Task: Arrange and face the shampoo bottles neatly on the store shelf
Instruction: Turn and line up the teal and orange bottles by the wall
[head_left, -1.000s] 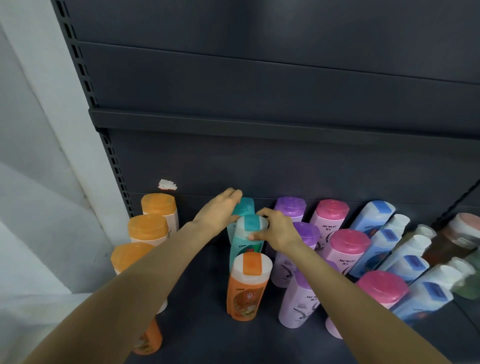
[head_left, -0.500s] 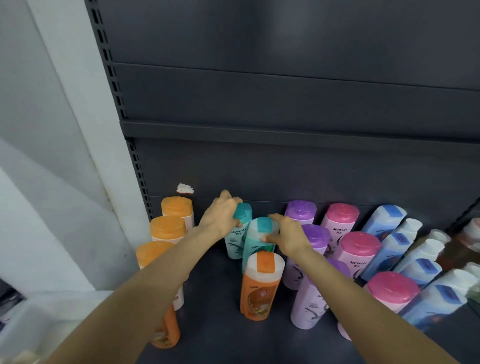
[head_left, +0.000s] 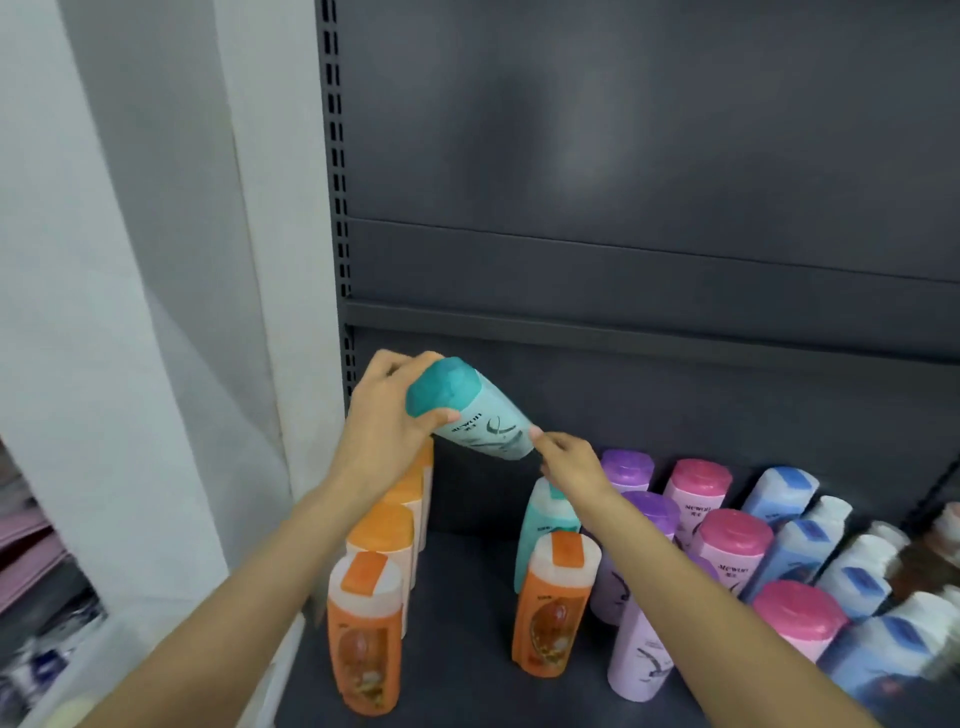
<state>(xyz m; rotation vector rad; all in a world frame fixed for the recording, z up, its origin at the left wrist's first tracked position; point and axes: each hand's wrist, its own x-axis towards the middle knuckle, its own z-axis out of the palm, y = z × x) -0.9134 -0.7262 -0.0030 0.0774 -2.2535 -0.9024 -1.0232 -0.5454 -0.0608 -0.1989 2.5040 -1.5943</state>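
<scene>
My left hand (head_left: 387, 431) gripping the teal-capped shampoo bottle (head_left: 480, 421) lifted and tilted above the shelf (head_left: 467, 623), my right hand (head_left: 569, 467) pinching its base, orange bottles (head_left: 366, 629) below

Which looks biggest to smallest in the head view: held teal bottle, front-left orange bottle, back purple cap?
1. Front-left orange bottle, though it stands nearest the camera.
2. Held teal bottle, tilted, gripped by the left hand.
3. Back purple cap, clearly smallest.
</scene>
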